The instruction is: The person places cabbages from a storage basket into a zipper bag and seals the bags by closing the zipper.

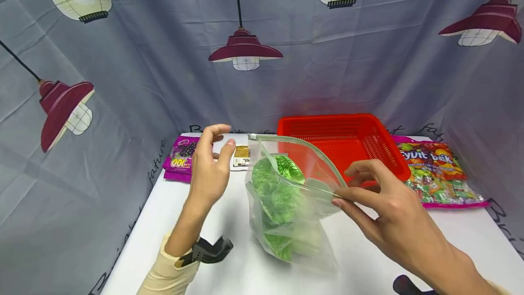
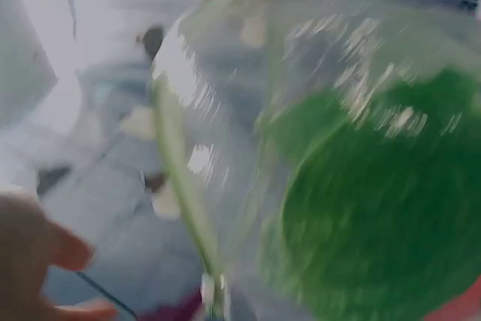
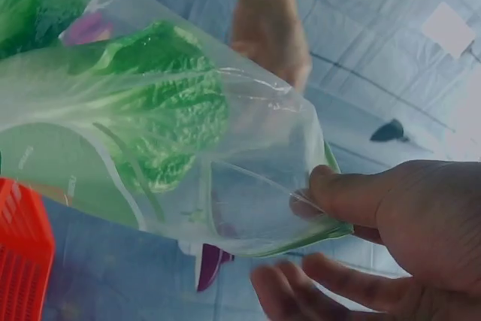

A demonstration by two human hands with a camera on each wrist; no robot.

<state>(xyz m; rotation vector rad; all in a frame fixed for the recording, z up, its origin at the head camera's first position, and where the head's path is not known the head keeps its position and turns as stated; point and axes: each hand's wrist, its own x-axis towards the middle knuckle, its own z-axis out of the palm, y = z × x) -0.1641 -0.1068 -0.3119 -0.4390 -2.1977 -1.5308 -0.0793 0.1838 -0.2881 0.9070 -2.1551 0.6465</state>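
Pinching the zip edge (image 1: 307, 141) of a clear bag (image 1: 325, 245) at its right end, the right hand (image 1: 385, 208) holds it between thumb and fingers; the left hand (image 1: 210, 167) hangs just beside the opposite end, fingers loosely bent around nothing. A green leafy vegetable (image 1: 282, 199) sits inside the bag, leaves toward the gaping mouth. Whether the base touches the white table (image 1: 368, 258) is hard to tell. The film looks thin, limp and slick, likely to fold at a light push; the vegetable seems heavier, its leaves easily bruised. The firmer zip edge, taken at both ends, looks the best hold, with a palm below for the weight. Beyond lie a red basket (image 1: 327, 120), a small gold-and-white packet (image 1: 240, 156), a purple packet (image 1: 180, 158) at left and a candy bag (image 1: 444, 172) at right.
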